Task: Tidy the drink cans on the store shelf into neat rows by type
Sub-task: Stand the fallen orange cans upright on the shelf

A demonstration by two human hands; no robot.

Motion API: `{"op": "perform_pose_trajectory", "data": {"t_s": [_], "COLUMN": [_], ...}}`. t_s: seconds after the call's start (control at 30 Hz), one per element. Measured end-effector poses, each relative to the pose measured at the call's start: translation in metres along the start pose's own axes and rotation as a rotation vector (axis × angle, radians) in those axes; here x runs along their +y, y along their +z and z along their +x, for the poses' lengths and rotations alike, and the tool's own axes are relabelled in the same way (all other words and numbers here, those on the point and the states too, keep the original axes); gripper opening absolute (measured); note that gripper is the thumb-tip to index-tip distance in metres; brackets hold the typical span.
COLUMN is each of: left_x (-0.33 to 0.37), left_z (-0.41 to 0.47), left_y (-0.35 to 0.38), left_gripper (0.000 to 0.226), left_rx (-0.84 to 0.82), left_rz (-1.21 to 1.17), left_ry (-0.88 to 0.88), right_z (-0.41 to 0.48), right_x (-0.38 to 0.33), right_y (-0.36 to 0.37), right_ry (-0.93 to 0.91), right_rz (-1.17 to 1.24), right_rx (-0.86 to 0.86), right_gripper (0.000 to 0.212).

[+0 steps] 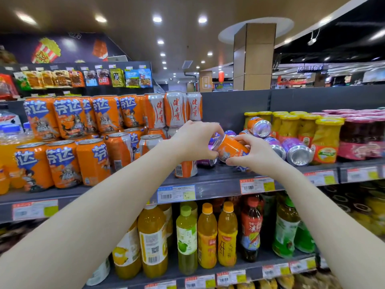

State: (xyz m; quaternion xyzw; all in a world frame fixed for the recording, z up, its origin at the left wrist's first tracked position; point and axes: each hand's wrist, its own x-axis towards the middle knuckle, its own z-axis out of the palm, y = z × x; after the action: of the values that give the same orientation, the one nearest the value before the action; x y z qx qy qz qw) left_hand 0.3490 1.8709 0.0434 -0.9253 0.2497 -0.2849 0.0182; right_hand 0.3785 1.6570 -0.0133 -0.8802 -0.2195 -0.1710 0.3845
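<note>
Orange can (231, 150) tilted over bare shelf (218, 174), left hand (195, 140) and right hand (256, 155) grip it, toppled purple cans (295, 151) alongside

The orange can (231, 150) has a glossy printed skin; the purple cans (300, 156) beside it show bare, mirror-bright metal ends. The grey shelf (218, 174) looks matt and smooth. The bottles (207, 236) below are clear, shiny plastic, the snack packets (133, 78) glossy film.

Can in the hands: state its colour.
The can is orange, with a pale printed figure; the head view shows it.
</note>
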Motion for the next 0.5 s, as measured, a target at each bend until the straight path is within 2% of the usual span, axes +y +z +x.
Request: {"op": "perform_pose_trajectory", "data": {"t_s": [0.27,0.37,0.5], "left_x": [0.006,0.013,0.024], "left_z": [0.005,0.005,0.009], "left_y": [0.0,-0.001,0.009], "left_gripper": [0.074,0.08,0.077], "left_rx": [-0.11,-0.119,-0.105], "left_rz": [-0.1,-0.036,0.195], "left_ry": [-0.021,0.038,0.127], "right_z": [0.0,0.001,0.0], "right_x": [0.009,0.009,0.008], "right_y": [-0.002,-0.001,0.004], "right_ry": [-0.027,-0.052,-0.078], "right_rz": [0.1,0.088,0.056], "right_rx": [-0.036,-0.059,-0.071], "right_gripper": [0.077,0.082,0.082]}}
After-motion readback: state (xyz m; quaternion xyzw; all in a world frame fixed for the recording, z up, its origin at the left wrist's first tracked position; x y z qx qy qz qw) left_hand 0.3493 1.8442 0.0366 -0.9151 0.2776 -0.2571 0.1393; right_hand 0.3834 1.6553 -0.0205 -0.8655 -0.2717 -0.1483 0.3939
